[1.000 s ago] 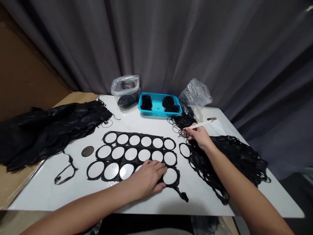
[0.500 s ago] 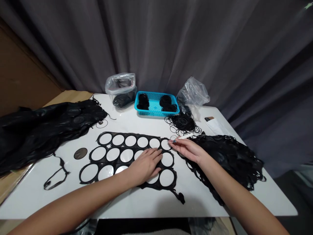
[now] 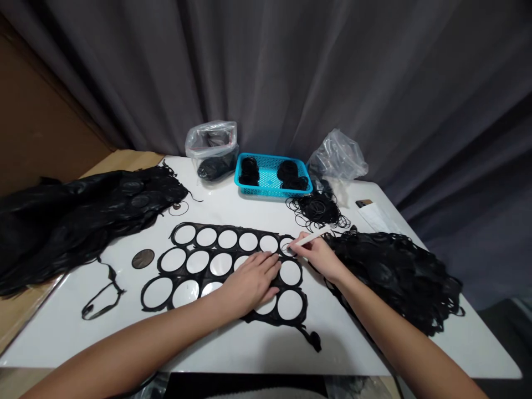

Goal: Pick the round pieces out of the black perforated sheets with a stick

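Note:
A black rubber sheet (image 3: 195,249) with rows of round holes lies flat on the white table (image 3: 233,349). My left hand (image 3: 251,280) presses flat on its right part, fingers stretched out. My right hand (image 3: 318,256) is closed on a thin white stick (image 3: 310,238), whose tip touches the sheet's top right hole. A loose pile of thin black rings (image 3: 318,210) lies just behind my right hand.
A turquoise basket (image 3: 270,191) with black rings stands at the back, between two clear plastic bags (image 3: 211,149) (image 3: 338,160). Heaps of black rubber scrap lie left (image 3: 78,216) and right (image 3: 399,271). A dark disc (image 3: 142,259) and a rubber strip (image 3: 100,296) lie front left.
My right hand came from the ring pile down to the sheet's top right corner with the white stick. My left hand slid a little up the sheet.

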Motion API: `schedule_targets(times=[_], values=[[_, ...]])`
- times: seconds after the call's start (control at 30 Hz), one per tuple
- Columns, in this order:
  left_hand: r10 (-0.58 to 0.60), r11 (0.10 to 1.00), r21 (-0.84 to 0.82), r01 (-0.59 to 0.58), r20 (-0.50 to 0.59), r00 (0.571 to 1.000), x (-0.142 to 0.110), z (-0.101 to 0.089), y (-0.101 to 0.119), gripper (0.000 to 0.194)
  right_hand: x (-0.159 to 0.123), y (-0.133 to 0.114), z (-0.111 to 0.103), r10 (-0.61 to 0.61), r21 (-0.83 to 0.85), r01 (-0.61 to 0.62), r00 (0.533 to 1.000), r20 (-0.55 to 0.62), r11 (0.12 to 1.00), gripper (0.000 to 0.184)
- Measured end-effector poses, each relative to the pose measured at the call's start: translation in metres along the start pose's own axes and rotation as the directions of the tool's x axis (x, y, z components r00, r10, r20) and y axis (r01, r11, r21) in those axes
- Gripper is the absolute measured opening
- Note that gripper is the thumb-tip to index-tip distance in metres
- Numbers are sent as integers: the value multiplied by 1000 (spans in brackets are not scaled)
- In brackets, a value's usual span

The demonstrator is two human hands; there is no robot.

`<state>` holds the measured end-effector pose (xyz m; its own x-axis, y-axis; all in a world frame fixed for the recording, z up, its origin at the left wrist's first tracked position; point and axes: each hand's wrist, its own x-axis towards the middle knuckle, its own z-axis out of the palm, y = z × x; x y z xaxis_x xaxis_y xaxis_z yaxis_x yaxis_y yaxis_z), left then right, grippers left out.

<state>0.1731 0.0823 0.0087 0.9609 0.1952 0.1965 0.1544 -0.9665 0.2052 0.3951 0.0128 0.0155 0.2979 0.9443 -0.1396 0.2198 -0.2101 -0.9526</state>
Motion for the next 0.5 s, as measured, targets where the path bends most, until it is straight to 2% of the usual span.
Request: schedule_targets(times=[0.13,0.5], values=[[33,999,-25,-33,-9,999,10,5,5,47,-7,4,0,-58,-183,65,997,46,981,19],[31,998,-54,-32,-9,999,13,8,6,44,-9,0,3,-105,-299,117,993,57,947,16]])
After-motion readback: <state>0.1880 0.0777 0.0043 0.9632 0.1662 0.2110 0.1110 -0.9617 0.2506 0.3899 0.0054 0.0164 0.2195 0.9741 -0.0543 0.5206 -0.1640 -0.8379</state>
